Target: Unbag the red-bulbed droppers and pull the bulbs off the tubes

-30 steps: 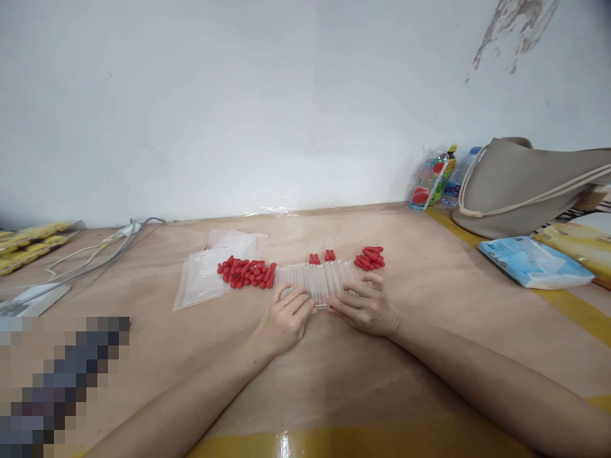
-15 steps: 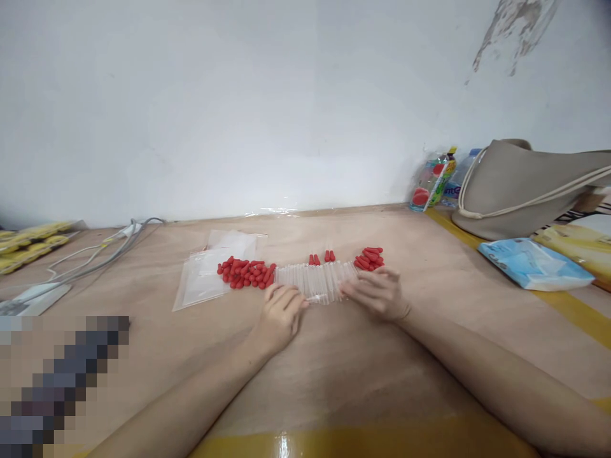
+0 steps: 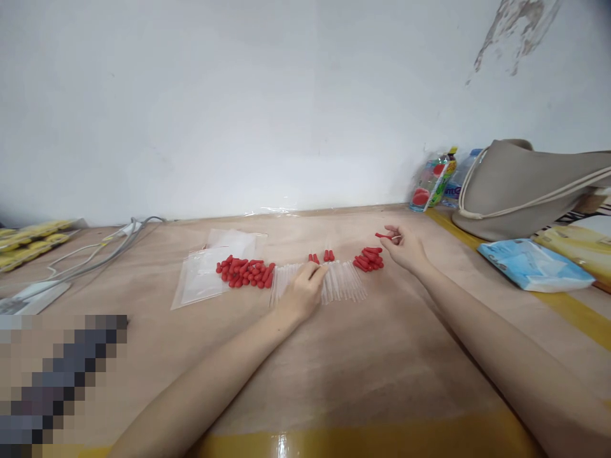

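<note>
A row of thin clear tubes (image 3: 341,283) lies side by side on the wooden table. Over its middle is my left hand (image 3: 303,292), fingers pinched together near the tubes' far ends; what they hold, if anything, is hidden. Just beyond the row lie two pairs of red rubber bulbs (image 3: 329,256), with faint clear tubes pointing away from one pair. My right hand (image 3: 405,249) is raised at the right, its fingers closed on a red dropper bulb (image 3: 383,236). Below it sits a small pile of red bulbs (image 3: 368,259). A larger heap of red bulbs (image 3: 245,272) lies left of the tubes.
Clear plastic bags (image 3: 198,283) lie partly under the larger heap. Cables (image 3: 109,254) and yellow packs (image 3: 35,242) are at the left. Bottles (image 3: 429,184), a grey bag (image 3: 518,187) and a blue packet (image 3: 534,263) stand at the right. A wall (image 3: 286,114) rises behind.
My right hand has left the tubes' right end and moved up and right, now with a red bulb. My left hand has shifted right and forward over the tubes, whose right end is more fanned out.
</note>
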Tool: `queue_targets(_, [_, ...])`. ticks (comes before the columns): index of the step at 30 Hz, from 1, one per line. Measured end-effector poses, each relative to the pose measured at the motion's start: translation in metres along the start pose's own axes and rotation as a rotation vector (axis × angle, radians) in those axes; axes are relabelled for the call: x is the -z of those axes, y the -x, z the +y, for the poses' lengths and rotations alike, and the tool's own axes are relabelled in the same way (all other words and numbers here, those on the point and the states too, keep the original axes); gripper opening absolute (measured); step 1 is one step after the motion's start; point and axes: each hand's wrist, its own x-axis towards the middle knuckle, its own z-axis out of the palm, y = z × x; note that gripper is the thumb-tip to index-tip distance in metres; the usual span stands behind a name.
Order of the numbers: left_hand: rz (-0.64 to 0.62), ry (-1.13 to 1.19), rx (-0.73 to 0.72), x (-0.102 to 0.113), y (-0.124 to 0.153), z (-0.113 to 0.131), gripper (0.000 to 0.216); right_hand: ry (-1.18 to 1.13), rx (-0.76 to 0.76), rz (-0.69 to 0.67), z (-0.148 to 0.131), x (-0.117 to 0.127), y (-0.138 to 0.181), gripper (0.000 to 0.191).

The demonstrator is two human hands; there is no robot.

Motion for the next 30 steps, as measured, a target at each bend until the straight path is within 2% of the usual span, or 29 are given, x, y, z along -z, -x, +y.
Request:
queue_targets(2, [-0.020, -0.015, -0.049, -0.010, -0.005, 0.005, 0.022, -0.050, -0.045, -0.016, 0.006, -0.002, -0.001, 0.041])
queue_targets(7, [-0.161, -0.053, -0.111, -0.024, -0.009, 0.017, 0.021, -0.033, -0.032, -0.052, 0.008, -0.002, 0.001, 0.039])
queue_targets(11, [-0.240, 0.005, -0.096, -0.026, -0.008, 0.025, 0.017, 0.037, -0.010, -0.110, 0.001, -0.001, 0.008, 0.041])
queue_targets(17, [-0.267, 0.116, -0.051, -0.021, -0.006, 0.026, 0.020, 0.169, 0.080, -0.147, -0.001, -0.002, 0.011, 0.033])
queue_targets(20, [-0.226, 0.131, -0.015, -0.015, -0.001, 0.023, 0.025, 0.216, 0.144, -0.127, 0.000, -0.002, 0.010, 0.030])
queue_targets(25, [-0.181, 0.132, 0.058, 0.007, 0.019, 0.013, 0.032, 0.228, 0.109, -0.042, -0.006, -0.001, 0.012, 0.031])
queue_targets(28, [-0.167, 0.131, 0.063, 0.026, 0.035, 0.006, 0.027, 0.296, 0.163, -0.034, -0.023, -0.001, 0.015, 0.029])
queue_targets(30, [-0.157, 0.133, 0.065, 0.036, 0.045, 0.002, 0.023, 0.379, 0.190, -0.080, -0.040, -0.004, 0.016, 0.027])
